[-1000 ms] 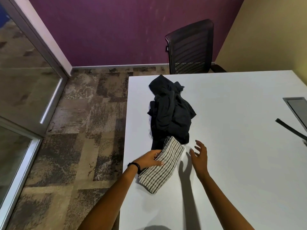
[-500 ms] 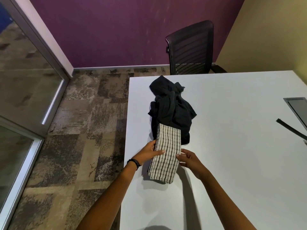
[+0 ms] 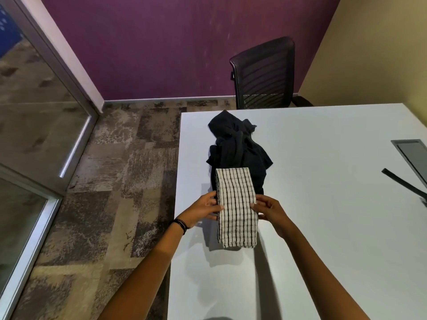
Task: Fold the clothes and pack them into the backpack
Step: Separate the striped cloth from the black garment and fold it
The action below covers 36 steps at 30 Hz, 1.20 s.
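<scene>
A folded white cloth with black checks (image 3: 236, 207) is held lengthwise just above the white table (image 3: 323, 227). My left hand (image 3: 204, 207) grips its left edge, thumb on top. My right hand (image 3: 269, 210) grips its right edge the same way. The cloth's far end overlaps a crumpled pile of black clothes (image 3: 238, 150) that lies on the table beyond it. No backpack body is in view.
A black mesh office chair (image 3: 263, 73) stands behind the table's far edge. A grey cable hatch (image 3: 413, 153) and a black strap (image 3: 403, 183) lie at the table's right. The table's left edge drops to patterned carpet; a glass partition runs along the left.
The checked cloth turned from slanted to straight and lifted off the table. My right hand, open a second ago, came in and took its right edge.
</scene>
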Available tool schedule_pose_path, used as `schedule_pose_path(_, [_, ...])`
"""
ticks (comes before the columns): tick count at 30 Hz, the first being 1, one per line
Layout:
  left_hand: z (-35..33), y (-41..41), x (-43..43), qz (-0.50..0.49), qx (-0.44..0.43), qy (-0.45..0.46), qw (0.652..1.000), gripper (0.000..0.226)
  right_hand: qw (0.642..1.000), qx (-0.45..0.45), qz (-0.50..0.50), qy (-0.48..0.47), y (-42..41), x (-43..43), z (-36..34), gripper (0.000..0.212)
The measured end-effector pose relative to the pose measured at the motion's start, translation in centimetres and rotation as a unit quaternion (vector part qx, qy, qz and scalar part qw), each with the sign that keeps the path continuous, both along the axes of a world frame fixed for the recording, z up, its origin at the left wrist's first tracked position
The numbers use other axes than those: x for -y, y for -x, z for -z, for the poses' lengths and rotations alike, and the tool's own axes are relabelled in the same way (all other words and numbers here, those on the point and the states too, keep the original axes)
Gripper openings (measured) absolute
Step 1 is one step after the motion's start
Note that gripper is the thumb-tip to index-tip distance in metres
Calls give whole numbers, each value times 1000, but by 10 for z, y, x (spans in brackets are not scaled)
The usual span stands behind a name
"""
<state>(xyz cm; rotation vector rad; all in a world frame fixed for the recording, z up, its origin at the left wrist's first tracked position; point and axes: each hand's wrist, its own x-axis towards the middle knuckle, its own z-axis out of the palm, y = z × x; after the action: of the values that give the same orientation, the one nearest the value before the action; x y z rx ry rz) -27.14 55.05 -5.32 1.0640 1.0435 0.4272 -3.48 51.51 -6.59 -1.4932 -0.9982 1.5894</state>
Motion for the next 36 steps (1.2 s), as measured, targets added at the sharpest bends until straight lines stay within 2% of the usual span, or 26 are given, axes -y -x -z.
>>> schedule_pose_path(11, [-16,-10,1,-55,3,-48,997,58,999,-23,14,-33,-6,-7,-23,30])
schedule_pose_path(15, [-21,-17,1,-93,-1,-69,993,51,998,-21,44,-49,-7,-11,-28,28])
schedule_pose_path(19, [-30,-22,-1,-126,2,-105,986,34,995,-20,58,-77,-7,-14,-33,24])
schedule_pose_path(22, [-35,-22,-2,-128,31,-129,983,25,994,-18,48,-101,-5,-15,-39,43])
schedule_pose_path(25, [-35,-20,-2,-118,32,-143,982,32,993,-16,31,-110,-4,-16,-41,52])
schedule_pose_path(31, [-36,-18,-1,-136,61,-128,981,22,992,-24,52,-115,-1,-16,-40,49])
schedule_pose_path(36, [-38,-17,4,-132,104,-46,985,33,988,-40,97,-115,2,-17,-45,49])
